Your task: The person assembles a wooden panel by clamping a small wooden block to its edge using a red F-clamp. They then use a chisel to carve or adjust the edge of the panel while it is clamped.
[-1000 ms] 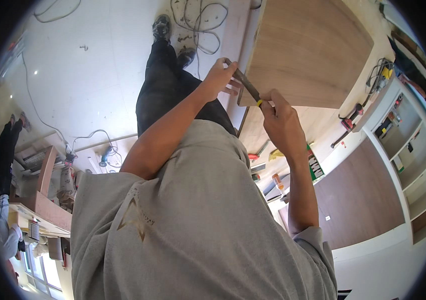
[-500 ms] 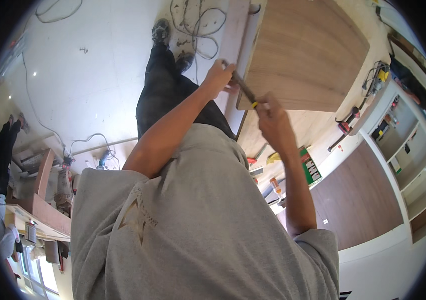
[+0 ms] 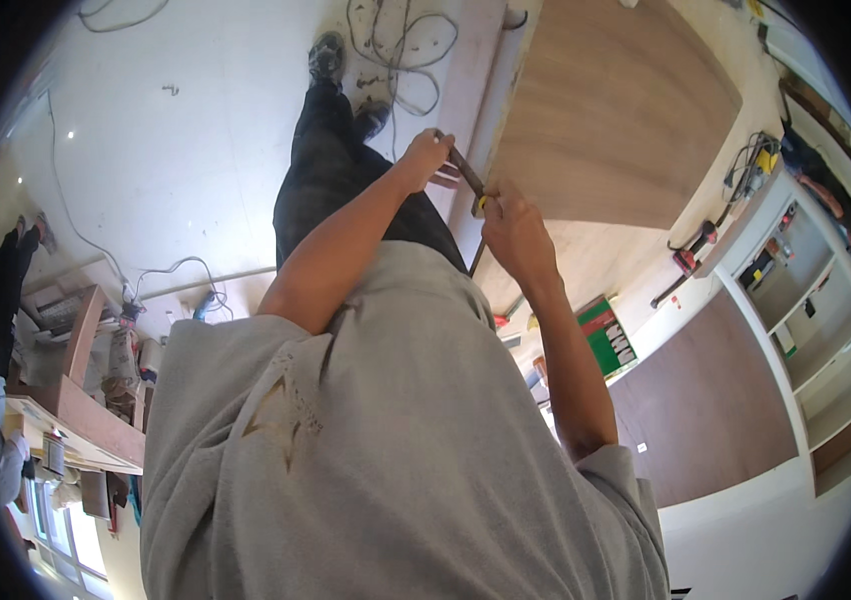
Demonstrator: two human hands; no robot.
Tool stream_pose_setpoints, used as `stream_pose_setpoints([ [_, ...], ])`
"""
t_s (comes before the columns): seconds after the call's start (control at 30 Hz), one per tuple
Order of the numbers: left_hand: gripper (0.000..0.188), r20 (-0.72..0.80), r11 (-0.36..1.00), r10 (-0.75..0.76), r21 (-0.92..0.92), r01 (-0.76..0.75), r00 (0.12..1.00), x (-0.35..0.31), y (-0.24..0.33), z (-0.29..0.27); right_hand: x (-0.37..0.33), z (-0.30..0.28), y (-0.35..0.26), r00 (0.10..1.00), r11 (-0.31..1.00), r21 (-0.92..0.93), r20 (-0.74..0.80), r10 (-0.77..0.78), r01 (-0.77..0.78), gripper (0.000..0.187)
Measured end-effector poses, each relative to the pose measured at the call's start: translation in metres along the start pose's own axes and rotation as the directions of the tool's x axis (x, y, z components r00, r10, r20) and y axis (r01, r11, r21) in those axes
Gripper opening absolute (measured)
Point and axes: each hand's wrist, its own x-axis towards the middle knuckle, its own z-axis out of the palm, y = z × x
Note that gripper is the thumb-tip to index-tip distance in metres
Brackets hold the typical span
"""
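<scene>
My left hand [image 3: 426, 160] pinches one end of a narrow brown wooden strip [image 3: 466, 170], held in front of my legs, by the corner of a large wood-grained board [image 3: 621, 110]. Close by to the right, my right hand [image 3: 517, 230] is closed at the strip's other end. A small yellow thing [image 3: 484, 203] shows at its fingertips, too little of it visible to name. The strip slants down from the left hand to the right.
The board lies on a pale wooden work surface [image 3: 546, 250]. Beside it are a red and black power tool [image 3: 691, 258] and a green and red box [image 3: 606, 335]. Cables [image 3: 401, 65] coil on the white floor near my shoes [image 3: 327, 60]. Another person's legs [image 3: 11, 290] stand far left.
My right hand has moved left and slightly up, closer to the left hand, with the yellow thing. The left hand has shifted slightly left and down.
</scene>
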Motion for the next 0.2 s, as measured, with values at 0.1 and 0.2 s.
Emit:
stream_pose_setpoints([
  [0.1, 0.059, 0.044, 0.989, 0.118, -0.093, -0.113, 0.992, -0.006, 0.008, 0.009, -0.009, -0.031, -0.011, 1.0, 0.999, 0.032, -0.012, 0.012, -0.012, 0.021],
  [0.2, 0.064, 0.086, 0.966, 0.244, -0.105, -0.235, 0.966, -0.041, 0.03, 0.029, -0.034, -0.076, -0.029, 0.997, 0.997, 0.057, 0.054, 0.051, -0.054, 0.038],
])
